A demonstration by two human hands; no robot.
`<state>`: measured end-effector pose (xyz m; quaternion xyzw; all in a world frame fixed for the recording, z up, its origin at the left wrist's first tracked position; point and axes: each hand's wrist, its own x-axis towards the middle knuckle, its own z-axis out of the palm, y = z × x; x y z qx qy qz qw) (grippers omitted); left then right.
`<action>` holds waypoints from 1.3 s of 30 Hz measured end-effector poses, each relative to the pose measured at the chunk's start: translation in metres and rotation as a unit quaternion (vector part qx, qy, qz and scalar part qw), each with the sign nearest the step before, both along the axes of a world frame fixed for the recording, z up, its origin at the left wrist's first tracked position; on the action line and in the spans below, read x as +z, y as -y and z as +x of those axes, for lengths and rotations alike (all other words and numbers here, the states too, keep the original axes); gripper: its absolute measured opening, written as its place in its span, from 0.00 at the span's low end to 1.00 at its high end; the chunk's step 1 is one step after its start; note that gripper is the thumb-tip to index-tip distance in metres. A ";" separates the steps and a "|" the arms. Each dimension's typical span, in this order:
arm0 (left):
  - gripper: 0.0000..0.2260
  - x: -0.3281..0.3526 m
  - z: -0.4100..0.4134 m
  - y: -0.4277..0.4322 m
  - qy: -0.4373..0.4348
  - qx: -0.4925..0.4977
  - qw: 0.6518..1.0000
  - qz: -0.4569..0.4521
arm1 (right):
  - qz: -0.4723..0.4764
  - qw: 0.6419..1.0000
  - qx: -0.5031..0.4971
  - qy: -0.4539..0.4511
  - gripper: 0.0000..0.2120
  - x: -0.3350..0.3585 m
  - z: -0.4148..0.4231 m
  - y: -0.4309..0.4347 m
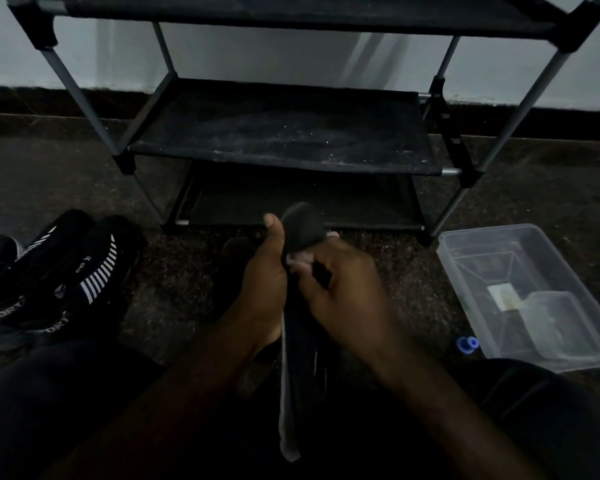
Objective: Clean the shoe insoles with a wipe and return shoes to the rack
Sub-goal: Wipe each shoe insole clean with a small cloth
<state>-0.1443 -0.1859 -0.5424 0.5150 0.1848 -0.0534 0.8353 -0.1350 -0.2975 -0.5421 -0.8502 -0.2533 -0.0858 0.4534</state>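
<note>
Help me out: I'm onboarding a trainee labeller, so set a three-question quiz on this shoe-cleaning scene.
1. True or false: the striped black shoes stand on the rack.
2. What does the right hand hold against the black insole? A) a brush B) a white wipe C) a sponge
3. Fill in: the clear plastic tub sits on the floor to the person's ____ side.

Key: 1 false, they lie on the floor to the left of it; 2 B; 3 right.
</note>
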 end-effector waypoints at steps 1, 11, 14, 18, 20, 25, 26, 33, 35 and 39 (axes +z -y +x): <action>0.35 0.001 0.001 -0.001 0.003 0.000 1.000 -0.007 | 0.006 1.000 0.027 -0.001 0.05 0.000 -0.003 -0.001; 0.33 0.002 0.003 -0.001 -0.008 0.019 1.000 -0.016 | 0.003 1.000 0.000 -0.012 0.05 -0.002 -0.001 -0.004; 0.32 0.002 0.001 -0.001 -0.006 0.020 1.000 -0.018 | -0.023 1.000 -0.008 0.007 0.05 -0.004 -0.001 -0.004; 0.32 0.003 0.002 0.002 0.000 0.012 1.000 0.021 | -0.016 0.992 -0.124 0.031 0.04 -0.004 0.021 0.004; 0.31 0.003 0.003 0.001 -0.001 0.021 1.000 0.021 | 0.001 0.997 -0.079 0.013 0.04 -0.002 0.011 -0.002; 0.31 0.002 0.001 0.000 0.001 0.029 1.000 -0.010 | 0.001 0.999 -0.027 0.029 0.04 -0.007 -0.001 -0.008; 0.31 0.002 0.001 0.001 0.003 0.023 1.000 -0.001 | -0.003 0.998 -0.054 0.042 0.04 -0.008 0.006 -0.006; 0.30 0.004 0.003 0.005 -0.003 -0.006 1.000 -0.016 | 0.182 0.969 -0.118 -0.119 0.11 0.001 0.029 0.011; 0.31 0.006 0.005 0.003 -0.009 -0.010 0.999 -0.046 | 0.252 0.947 -0.125 -0.153 0.15 0.008 0.032 0.019; 0.33 0.004 0.009 -0.001 -0.032 -0.007 0.996 -0.083 | 0.255 0.951 -0.097 -0.147 0.08 0.008 0.035 0.021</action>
